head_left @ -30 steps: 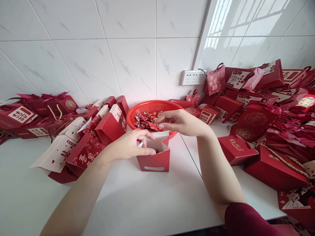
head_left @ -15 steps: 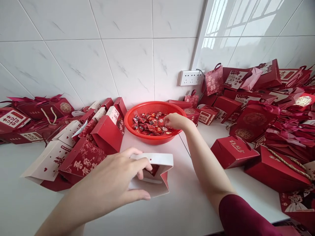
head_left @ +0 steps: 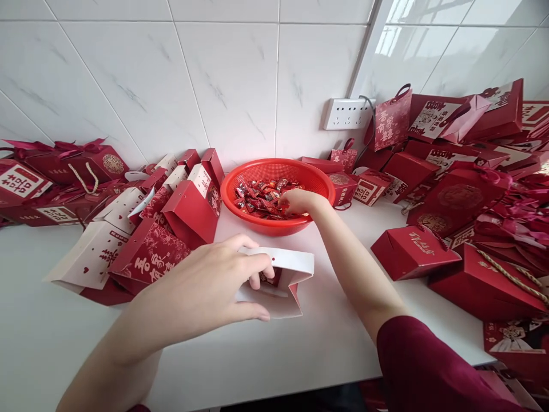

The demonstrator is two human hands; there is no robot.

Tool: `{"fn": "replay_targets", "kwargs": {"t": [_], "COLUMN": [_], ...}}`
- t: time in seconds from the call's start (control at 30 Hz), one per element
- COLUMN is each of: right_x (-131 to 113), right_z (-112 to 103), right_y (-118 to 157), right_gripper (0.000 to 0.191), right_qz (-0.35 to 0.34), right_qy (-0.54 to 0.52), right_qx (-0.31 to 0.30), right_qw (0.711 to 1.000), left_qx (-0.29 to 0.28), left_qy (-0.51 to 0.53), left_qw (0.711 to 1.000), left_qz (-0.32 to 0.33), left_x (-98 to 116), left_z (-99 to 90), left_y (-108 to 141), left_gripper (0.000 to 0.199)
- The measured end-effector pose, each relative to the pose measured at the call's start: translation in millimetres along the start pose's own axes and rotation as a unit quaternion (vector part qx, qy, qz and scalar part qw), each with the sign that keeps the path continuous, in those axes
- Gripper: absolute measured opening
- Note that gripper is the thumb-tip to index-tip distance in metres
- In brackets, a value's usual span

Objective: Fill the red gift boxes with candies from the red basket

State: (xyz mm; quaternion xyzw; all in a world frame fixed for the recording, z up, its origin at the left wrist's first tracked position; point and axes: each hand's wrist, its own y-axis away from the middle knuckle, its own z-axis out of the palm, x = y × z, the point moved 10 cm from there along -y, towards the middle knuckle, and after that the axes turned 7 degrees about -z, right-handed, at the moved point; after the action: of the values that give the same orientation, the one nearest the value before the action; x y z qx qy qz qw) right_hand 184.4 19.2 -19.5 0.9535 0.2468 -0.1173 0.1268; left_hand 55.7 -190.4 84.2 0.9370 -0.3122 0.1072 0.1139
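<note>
My left hand (head_left: pixel 214 280) is closed on an open paper gift box (head_left: pixel 295 262), white inside with red sides. Its fingers hook over the white flap and its thumb lies along the near edge, so the mouth stays open. A dark red packet (head_left: pixel 270 276) shows inside the box. Further back, my right hand (head_left: pixel 298 201) reaches into a red plastic basket (head_left: pixel 274 228), its fingers curled down around small red wrapped candies (head_left: pixel 259 200). The fingertips are partly hidden there, so how many candies they hold does not show.
Red and white gift boxes (head_left: pixel 146 246) stand in rows to the left. More red boxes (head_left: pixel 414 252) and bags are heaped at the right, up to the tiled wall. A power strip (head_left: pixel 348 114) with a cable is fixed on that wall behind the white table (head_left: pixel 240 366).
My right hand has sunk lower into the candies and slightly toward the basket's middle. The left hand keeps its hold on the box. The whole view has tipped a little downward.
</note>
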Motion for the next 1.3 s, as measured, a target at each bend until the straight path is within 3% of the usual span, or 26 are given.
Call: {"fn": "replay_targets", "kwargs": {"t": [0.13, 0.23, 0.37, 0.47, 0.63, 0.93, 1.13, 1.3], "right_x": [-12, -34, -71, -90, -115, -145, -145, -106], "right_z": [-28, -61, -108, -121, -127, -121, -95, -106], "right_y": [21, 57, 127, 169, 209, 201, 170, 157], "right_gripper": [0.017, 0.025, 0.035, 0.034, 0.025, 0.020, 0.020, 0.023], "right_qz": [-0.015, -0.048, -0.156, -0.197, -0.282, -0.393, -0.341, -0.268], "right_qy": [0.021, 0.017, -0.098, -0.132, -0.181, -0.190, -0.109, -0.153], "right_qx": [0.091, 0.180, 0.325, 0.363, 0.390, 0.363, 0.209, 0.259], "right_qw": [0.996, 0.982, 0.928, 0.901, 0.858, 0.824, 0.910, 0.915], "left_qx": [0.014, 0.034, 0.061, 0.065, 0.084, 0.088, 0.081, 0.048], "left_qy": [-0.010, 0.005, 0.070, 0.086, 0.077, 0.115, 0.122, 0.077], "left_qw": [1.000, 0.999, 0.993, 0.992, 0.992, 0.986, 0.985, 0.993], "left_qz": [-0.005, -0.033, -0.070, -0.066, -0.055, -0.077, -0.094, -0.078], "left_x": [-1, -13, -36, -42, -39, -47, -49, -38], "left_z": [-2.7, -4.8, -6.3, -5.9, -8.1, -9.6, -9.2, -6.2], "left_y": [-3, -13, -33, -42, -41, -52, -46, -41], "left_gripper": [0.025, 0.026, 0.040, 0.052, 0.046, 0.048, 0.047, 0.046]}}
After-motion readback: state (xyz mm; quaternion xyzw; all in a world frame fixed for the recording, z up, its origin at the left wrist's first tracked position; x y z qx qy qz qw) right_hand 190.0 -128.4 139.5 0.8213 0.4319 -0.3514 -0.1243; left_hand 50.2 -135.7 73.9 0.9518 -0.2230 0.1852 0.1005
